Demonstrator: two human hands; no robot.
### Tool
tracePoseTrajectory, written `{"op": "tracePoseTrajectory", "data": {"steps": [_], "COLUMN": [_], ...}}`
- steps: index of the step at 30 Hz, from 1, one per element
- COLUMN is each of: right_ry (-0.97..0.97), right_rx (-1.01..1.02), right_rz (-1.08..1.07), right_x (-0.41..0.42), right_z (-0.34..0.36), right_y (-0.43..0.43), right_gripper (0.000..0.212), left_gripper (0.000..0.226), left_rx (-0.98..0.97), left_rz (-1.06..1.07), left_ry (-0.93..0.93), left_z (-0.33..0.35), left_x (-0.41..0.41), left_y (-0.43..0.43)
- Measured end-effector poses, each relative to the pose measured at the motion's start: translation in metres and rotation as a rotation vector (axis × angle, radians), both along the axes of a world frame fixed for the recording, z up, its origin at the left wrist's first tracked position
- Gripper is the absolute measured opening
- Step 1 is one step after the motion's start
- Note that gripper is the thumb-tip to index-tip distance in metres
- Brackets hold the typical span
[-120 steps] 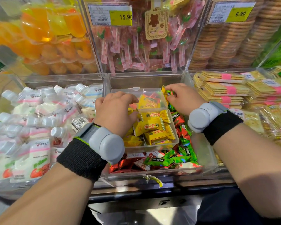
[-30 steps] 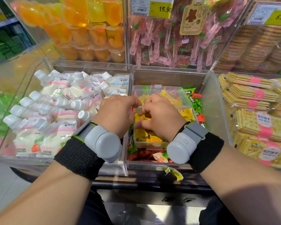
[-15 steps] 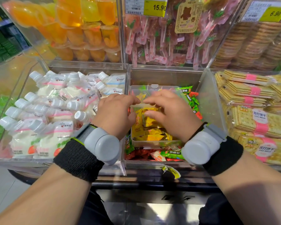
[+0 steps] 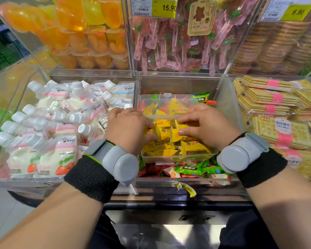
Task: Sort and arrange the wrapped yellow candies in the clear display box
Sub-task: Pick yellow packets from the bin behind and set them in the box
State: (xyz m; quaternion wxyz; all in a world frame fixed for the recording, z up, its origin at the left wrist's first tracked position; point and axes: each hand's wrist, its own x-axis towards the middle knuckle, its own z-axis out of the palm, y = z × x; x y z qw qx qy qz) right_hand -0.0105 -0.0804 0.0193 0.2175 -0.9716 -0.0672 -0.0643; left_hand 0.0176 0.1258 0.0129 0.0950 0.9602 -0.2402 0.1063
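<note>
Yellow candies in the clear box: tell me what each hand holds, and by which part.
Left hand pinches one yellow candy by its left edge; right hand pinches the neighbouring candy near its right end, inside the clear box.

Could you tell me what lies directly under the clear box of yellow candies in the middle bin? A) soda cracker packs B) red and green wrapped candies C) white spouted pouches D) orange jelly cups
B: red and green wrapped candies show beneath and in front of the clear box.

We wear black knit wristband [image 4: 90,178] and grey rounded pod [image 4: 121,163] on left wrist; matching black wristband [image 4: 263,168], grey pod [image 4: 238,156] on right. Forearms bare.
</note>
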Motion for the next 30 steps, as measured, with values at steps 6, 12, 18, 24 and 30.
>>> {"op": "tracePoseTrajectory", "data": {"steps": [6,12,18,24,30], "right_ry": [0.01,0.019,0.027,-0.03,-0.12], "right_rx": [0.015,0.009,0.005,0.168,0.439], "right_rz": [-0.001,-0.005,0.006,-0.002,-0.309], "right_x": [0.0,0.001,0.0,-0.005,0.0], "right_z": [-0.004,-0.008,-0.01,0.001,0.001], "right_y": [0.0,0.001,0.0,-0.012,-0.037], "right_gripper": [0.036,0.033,0.03,0.016,0.026], "left_gripper": [0.034,0.032,0.029,0.034,0.042], "left_rx": [0.018,0.084,0.156,0.08,-0.136], "left_rz": [0.017,0.061,0.09,0.141,0.137], "left_ry": [0.003,0.037,0.056,0.087,0.063], "left_z": [-0.002,0.001,0.006,0.01,0.013], "left_x": [0.001,-0.002,-0.006,-0.012,-0.02], "left_y": [-0.006,-0.013,-0.017,-0.018,-0.021]}}
